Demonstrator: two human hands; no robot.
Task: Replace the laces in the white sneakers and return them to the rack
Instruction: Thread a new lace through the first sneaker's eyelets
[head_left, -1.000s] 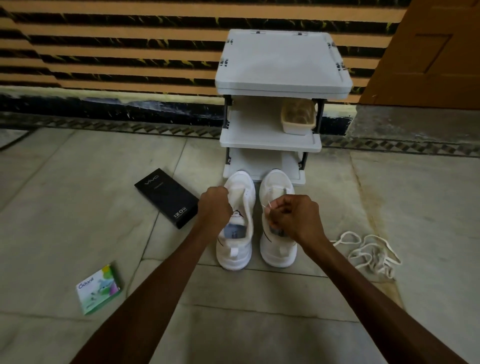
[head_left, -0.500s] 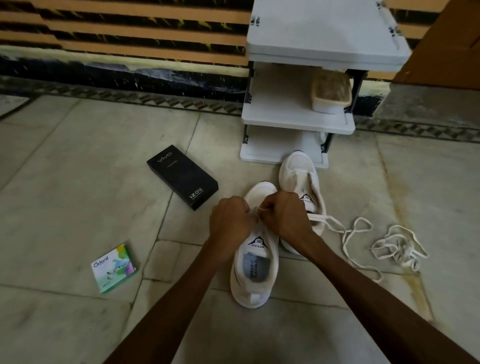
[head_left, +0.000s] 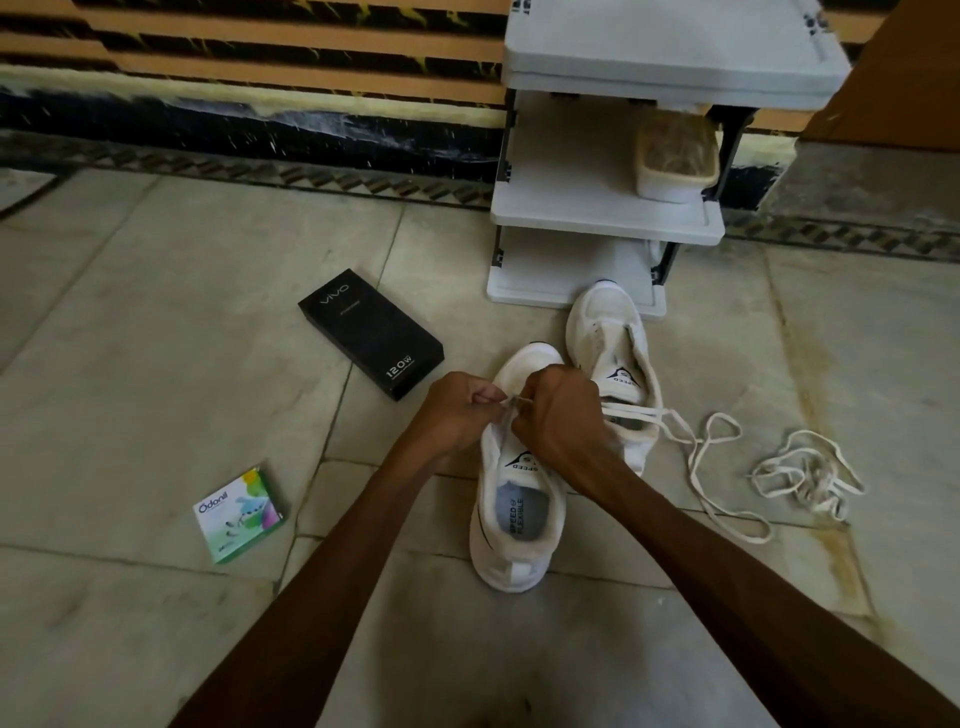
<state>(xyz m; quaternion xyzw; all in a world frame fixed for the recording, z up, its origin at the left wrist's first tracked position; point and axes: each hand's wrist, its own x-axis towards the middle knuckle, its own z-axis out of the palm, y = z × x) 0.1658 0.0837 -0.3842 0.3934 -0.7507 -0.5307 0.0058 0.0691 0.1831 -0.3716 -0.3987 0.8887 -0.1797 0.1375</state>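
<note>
Two white sneakers stand on the tiled floor in front of the white rack (head_left: 605, 218). The near sneaker (head_left: 517, 525) points away from me; the far sneaker (head_left: 615, 343) sits just behind it to the right, its toe at the rack's base. My left hand (head_left: 457, 410) and my right hand (head_left: 558, 410) meet over the near sneaker's tongue, both pinched on a white lace (head_left: 696, 447) that trails right across the far sneaker and loops on the floor. Another white lace (head_left: 805, 478) lies bunched further right.
A black phone box (head_left: 371, 332) lies left of the sneakers. A small green Odonil box (head_left: 239, 514) lies nearer me on the left. A beige basket (head_left: 675, 161) sits on the rack's middle shelf. A striped wall runs behind; a brown door stands at the right.
Since a second ago the near sneaker has come closer to me, apart from the far one, and a lace now trails from my hands. In the last half second my hands barely moved.
</note>
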